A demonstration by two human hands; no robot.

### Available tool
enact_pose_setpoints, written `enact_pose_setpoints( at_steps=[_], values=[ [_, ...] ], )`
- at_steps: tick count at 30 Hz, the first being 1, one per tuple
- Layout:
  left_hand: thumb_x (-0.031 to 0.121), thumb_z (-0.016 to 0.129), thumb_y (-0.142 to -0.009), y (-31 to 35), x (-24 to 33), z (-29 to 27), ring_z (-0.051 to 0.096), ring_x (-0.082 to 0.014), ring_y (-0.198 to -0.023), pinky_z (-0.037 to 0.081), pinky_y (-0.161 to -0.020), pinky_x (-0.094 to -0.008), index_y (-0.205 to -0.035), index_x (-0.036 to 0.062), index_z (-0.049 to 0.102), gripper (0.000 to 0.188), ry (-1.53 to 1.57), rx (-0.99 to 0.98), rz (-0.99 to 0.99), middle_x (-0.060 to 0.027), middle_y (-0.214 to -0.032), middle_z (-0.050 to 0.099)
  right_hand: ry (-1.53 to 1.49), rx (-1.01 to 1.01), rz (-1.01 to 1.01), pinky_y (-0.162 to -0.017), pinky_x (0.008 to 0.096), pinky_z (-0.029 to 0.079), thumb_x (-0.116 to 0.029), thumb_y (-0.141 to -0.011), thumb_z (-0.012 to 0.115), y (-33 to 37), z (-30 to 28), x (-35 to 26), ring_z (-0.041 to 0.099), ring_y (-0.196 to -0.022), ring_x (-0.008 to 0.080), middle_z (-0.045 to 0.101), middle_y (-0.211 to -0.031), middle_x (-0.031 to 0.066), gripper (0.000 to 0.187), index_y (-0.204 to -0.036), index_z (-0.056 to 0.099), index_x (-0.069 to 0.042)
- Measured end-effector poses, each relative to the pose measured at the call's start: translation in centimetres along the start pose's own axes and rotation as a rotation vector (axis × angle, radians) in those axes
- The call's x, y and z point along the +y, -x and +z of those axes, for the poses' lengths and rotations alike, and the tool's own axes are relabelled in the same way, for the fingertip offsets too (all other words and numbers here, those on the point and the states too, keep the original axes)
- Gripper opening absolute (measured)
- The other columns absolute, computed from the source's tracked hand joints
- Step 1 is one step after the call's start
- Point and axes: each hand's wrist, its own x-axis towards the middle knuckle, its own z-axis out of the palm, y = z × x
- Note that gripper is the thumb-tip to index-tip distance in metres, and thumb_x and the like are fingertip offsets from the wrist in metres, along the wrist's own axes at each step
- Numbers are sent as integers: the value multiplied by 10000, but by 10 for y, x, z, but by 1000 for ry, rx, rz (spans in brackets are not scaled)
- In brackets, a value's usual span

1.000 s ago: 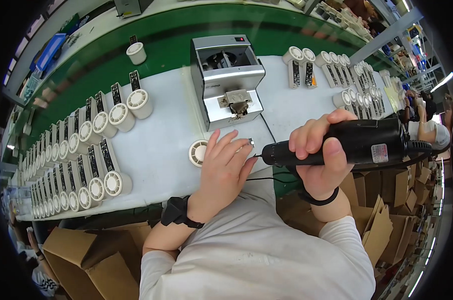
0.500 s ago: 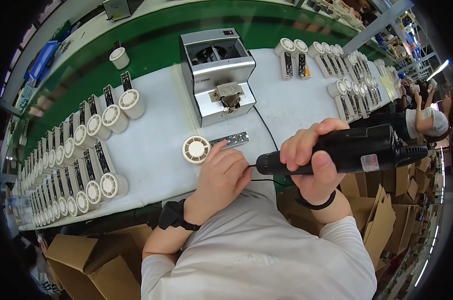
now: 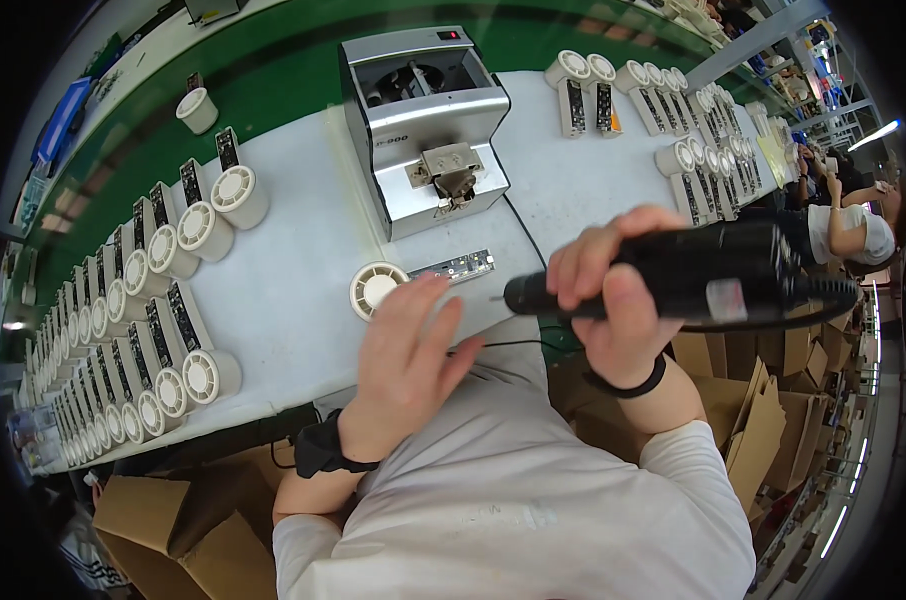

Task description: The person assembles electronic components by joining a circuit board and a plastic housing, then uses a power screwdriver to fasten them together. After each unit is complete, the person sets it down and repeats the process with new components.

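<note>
My right hand grips a black electric screwdriver, held level above the table's front edge with its bit pointing left. My left hand is open, fingers apart and slightly blurred. Its fingertips overlap the near end of a white housing with a round vented cap and a long circuit board lying face up. Whether they touch it I cannot tell. Behind it stands a silver screw feeder with a small red display.
Rows of similar white housings with circuit boards line the table's left side. More groups of them stand at the back right. A black cable runs across the table. Open cardboard boxes sit below. Other people are at the far right.
My left hand has drawn back from the screwdriver's bit, moved left, and its fingers have spread. The screwdriver stays in my right hand, shifted slightly. The whole view has tilted a little.
</note>
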Motion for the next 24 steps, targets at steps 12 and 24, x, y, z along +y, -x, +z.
enact_pose_setpoints(
  at_steps=[12,24],
  values=[
    [61,819,-723,28,-46,-16,561,-300,-1211,461,-1007,-371,-1388,-24,431,775,118,-52,-456,-190,-1373,516,108,129,32,-623,388,493,-45,-908,562,-41,-9,36,517,-590,185,551,-715,88,270,-1151,454,-2],
    [59,807,-749,29,-48,-15,599,-289,-1159,495,-960,-355,-1377,-25,440,732,97,-88,-466,-190,-1328,554,110,99,43,-618,378,490,-37,-911,554,-45,-11,42,516,-582,179,551,-708,89,261,-1151,456,-6]
  ],
)
